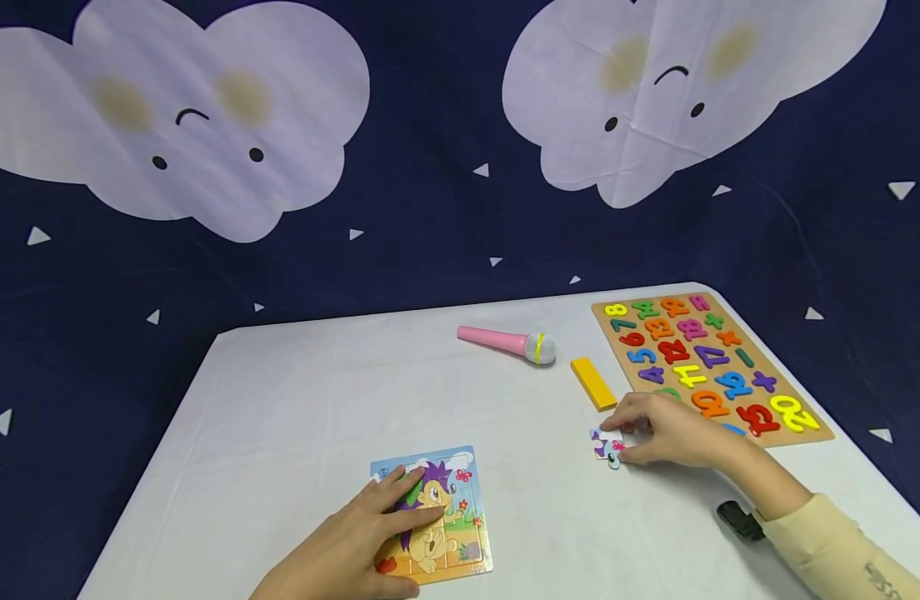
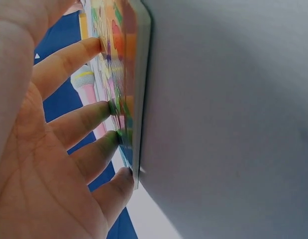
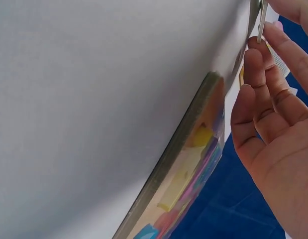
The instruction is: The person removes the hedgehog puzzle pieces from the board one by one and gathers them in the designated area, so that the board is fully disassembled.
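Observation:
A square jigsaw puzzle with a purple-haired hedgehog picture lies flat near the front of the white table. My left hand rests on its left part with fingers spread; in the left wrist view, the fingertips touch the picture's surface. Off to the right, my right hand pinches a small jigsaw piece by its edges, between thumb and fingers. The piece has purple, white and pale blue on it, with a pink butterfly. From the right wrist, this piece appears edge-on at the fingertips.
A yellow block lies just beyond the right hand. Behind it is a pink toy microphone. The wooden number board occupies the table's right side, partly under the right hand. A small black object sits by the right wrist.

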### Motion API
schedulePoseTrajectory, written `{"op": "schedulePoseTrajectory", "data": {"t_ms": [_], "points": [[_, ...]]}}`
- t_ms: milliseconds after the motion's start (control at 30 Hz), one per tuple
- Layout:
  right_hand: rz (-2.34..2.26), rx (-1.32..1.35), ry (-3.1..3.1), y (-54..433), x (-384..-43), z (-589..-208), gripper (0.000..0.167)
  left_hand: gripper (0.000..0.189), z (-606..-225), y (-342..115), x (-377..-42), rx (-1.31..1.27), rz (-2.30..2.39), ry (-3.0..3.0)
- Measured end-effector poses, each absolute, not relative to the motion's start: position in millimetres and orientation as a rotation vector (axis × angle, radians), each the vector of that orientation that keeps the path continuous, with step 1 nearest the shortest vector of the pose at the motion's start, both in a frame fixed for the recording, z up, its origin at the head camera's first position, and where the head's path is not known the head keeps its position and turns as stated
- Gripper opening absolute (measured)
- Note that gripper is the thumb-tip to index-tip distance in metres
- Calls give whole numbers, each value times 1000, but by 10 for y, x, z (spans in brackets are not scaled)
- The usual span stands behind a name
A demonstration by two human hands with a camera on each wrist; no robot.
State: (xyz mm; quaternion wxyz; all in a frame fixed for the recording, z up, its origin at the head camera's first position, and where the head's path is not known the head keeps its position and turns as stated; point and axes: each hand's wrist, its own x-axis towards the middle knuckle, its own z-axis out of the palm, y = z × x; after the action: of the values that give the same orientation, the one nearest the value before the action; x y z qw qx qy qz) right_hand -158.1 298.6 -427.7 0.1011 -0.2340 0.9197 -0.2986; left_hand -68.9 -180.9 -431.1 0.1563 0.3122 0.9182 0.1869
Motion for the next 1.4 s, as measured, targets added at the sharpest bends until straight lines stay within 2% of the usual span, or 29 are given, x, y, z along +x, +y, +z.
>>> {"op": "schedulePoseTrajectory", "data": {"t_ms": [700, 1200, 1400], "points": [[-832, -662, 2734, 2978, -1554, -4258, 36, 76, -4297, -1815, -656, 913, 516, 2651], [-718, -643, 2776, 2911, -1543, -4179, 43, 76, -4321, -1822, -671, 953, 492, 2666], [-794, -689, 2773, 2872, -1578, -4133, 36, 74, -4326, -1867, -673, 905, 556, 2681]]}}
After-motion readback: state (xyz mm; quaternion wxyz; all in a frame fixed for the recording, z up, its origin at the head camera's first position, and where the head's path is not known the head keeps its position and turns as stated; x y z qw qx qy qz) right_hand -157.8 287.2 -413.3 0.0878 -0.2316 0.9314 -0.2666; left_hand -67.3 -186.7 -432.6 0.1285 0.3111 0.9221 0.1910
